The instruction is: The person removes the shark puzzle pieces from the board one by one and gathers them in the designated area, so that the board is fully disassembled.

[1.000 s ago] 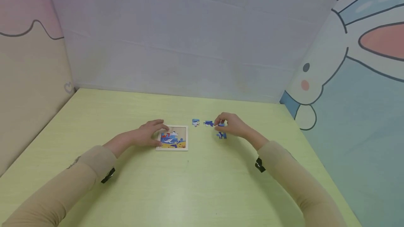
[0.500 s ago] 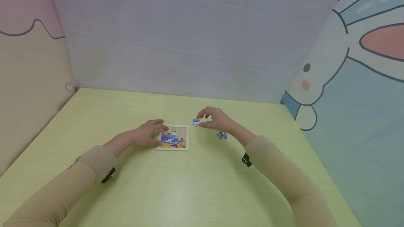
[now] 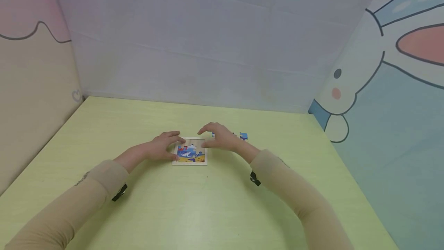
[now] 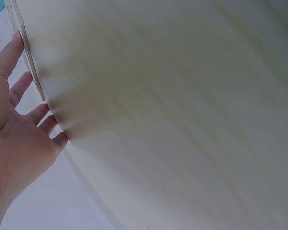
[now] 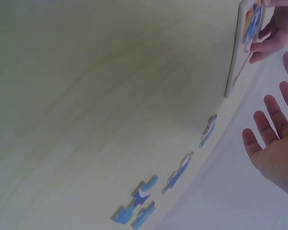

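A small square jigsaw puzzle board (image 3: 190, 164) with a pale rim lies on the table, partly filled with a blue and yellow sea picture. Bare board shows at its far side and upper right. My left hand (image 3: 161, 148) rests at the board's left side, thumb near the front corner and fingers spread toward the far edge; the left wrist view shows the thumb touching the rim. Over the board's right edge hovers my right hand (image 3: 221, 137), thumb and fingers apart. In the right wrist view the fingers of this hand (image 5: 273, 143) look extended, and no piece shows in them.
Several loose puzzle pieces lie right of the board: one (image 5: 208, 130) nearest it, a blue one (image 5: 178, 172) farther along, and a light-blue one (image 5: 134, 201) beside another (image 5: 144, 214). The right arm partly covers them in the head view. A pale wall (image 3: 194, 49) stands behind the table.
My right hand has moved left from the loose pieces to above the board's right edge. The left hand and the board have stayed in place.
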Demonstrator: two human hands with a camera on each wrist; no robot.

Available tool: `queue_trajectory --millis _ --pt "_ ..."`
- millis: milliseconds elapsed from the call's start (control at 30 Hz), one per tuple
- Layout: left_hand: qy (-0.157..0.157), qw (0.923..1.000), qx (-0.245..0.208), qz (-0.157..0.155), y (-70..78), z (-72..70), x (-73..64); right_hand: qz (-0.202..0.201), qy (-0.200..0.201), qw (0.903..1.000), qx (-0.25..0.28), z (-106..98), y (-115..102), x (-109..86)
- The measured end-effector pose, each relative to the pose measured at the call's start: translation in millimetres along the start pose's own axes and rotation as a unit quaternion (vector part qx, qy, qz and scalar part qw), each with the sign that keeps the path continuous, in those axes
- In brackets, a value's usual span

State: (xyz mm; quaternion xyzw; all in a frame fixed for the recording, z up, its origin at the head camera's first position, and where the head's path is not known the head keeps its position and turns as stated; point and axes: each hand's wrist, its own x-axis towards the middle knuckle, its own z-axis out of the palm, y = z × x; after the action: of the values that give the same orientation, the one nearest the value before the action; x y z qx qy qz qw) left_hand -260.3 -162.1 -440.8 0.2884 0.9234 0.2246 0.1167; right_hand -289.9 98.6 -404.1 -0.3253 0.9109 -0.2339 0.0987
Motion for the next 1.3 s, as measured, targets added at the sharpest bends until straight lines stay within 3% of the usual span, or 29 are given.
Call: queue_trajectory --millis 400,733,1300 --pt "-0.001 1.0000 0.000 0.007 -1.6 -0.3 0.8 0.007 -0.043 0.9970 -0.065 29 -6 10.5" --pt "-0.003 1.0000 0.002 0.007 -4.9 2.3 1.1 -0.011 -0.043 0.9904 -0.131 37 -6 9.2" --pt "-0.008 1.0000 0.000 -0.002 -4.3 1.1 0.1 0.000 -0.035 0.9934 -0.110 40 -4 7.3"
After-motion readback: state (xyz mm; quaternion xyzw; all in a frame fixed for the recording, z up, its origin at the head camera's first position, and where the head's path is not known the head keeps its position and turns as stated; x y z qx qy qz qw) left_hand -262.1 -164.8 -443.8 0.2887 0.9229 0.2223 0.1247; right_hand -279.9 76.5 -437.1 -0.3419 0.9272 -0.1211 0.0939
